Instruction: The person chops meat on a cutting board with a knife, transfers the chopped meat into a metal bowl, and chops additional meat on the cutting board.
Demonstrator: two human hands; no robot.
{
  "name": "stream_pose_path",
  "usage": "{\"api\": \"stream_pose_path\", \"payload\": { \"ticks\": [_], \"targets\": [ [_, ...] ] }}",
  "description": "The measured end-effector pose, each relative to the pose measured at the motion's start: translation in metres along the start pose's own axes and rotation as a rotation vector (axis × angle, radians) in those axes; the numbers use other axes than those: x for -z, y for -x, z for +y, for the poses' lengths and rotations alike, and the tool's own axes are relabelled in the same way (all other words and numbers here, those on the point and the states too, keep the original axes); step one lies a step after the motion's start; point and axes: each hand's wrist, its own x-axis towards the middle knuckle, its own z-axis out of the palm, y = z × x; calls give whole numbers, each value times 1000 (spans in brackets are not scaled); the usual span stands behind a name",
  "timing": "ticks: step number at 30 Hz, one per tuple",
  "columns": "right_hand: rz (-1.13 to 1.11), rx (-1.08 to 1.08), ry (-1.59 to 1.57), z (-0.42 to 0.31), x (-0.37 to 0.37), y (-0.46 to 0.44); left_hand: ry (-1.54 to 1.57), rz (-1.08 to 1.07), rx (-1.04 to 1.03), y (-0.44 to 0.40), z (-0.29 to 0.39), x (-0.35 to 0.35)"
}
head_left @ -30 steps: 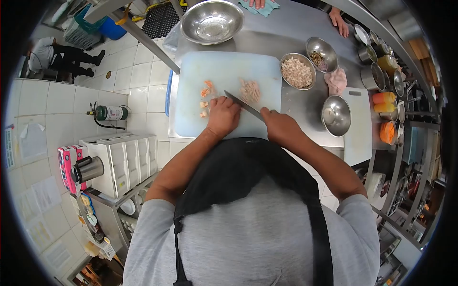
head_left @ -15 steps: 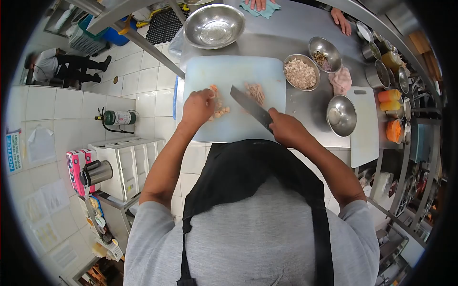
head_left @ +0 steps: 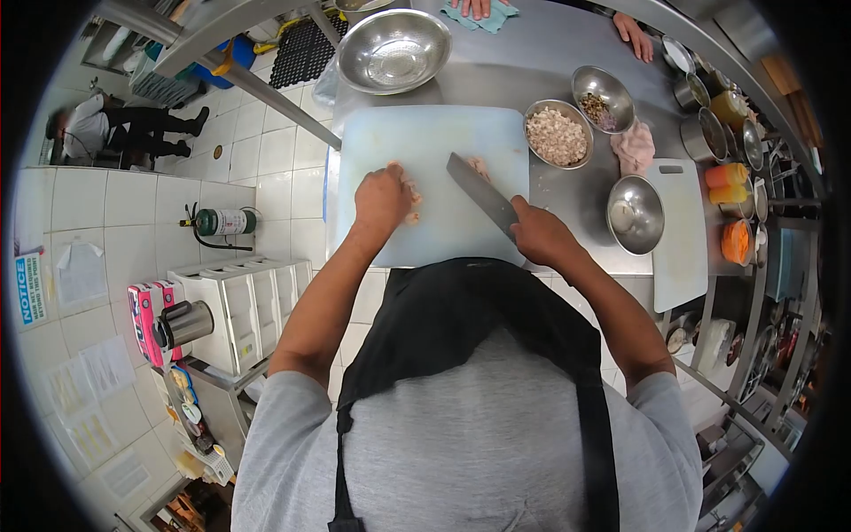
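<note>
My right hand (head_left: pixel 539 232) is closed on the handle of a broad knife (head_left: pixel 480 193), whose blade slants up and left over the cutting board (head_left: pixel 434 133). Beside the blade tip, partly hidden by it, lies a small pile of pale chopped pieces (head_left: pixel 480 166). On the left half of the board my left hand (head_left: pixel 382 197) has its fingers curled down at orange and pale pieces (head_left: pixel 413 199). What those fingers hold, if anything, is hidden.
A large metal bowl (head_left: pixel 393 53) stands behind the board. To the right are a bowl of chopped pieces (head_left: pixel 558 135), two more bowls, a pink cloth (head_left: pixel 633 147) and a second board (head_left: pixel 681 230). Another person's hands (head_left: pixel 633 37) rest at the far edge.
My left hand has moved left, away from the knife, onto the orange pieces. The knife has shifted right, its blade now over part of the pale pile.
</note>
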Motion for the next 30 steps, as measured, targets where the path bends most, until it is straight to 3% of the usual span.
{"api": "stream_pose_path", "payload": {
  "ticks": [7,13,16,19,30],
  "targets": [
    [16,17,-10,4,-1,-5,148,-57,-62,-15,7,-15],
    [44,44,-29,10,-3,-6,236,-224,-459,-8,32,-25],
    [53,43,-42,10,-4,-3,406,-57,-408,1,37,-11],
    [57,38,-40,8,-4,-2,288,-19,-277,10,34,-7],
    [183,199,178,-4,2,9,244,81,-345,9,37,-36]
  ]
}}
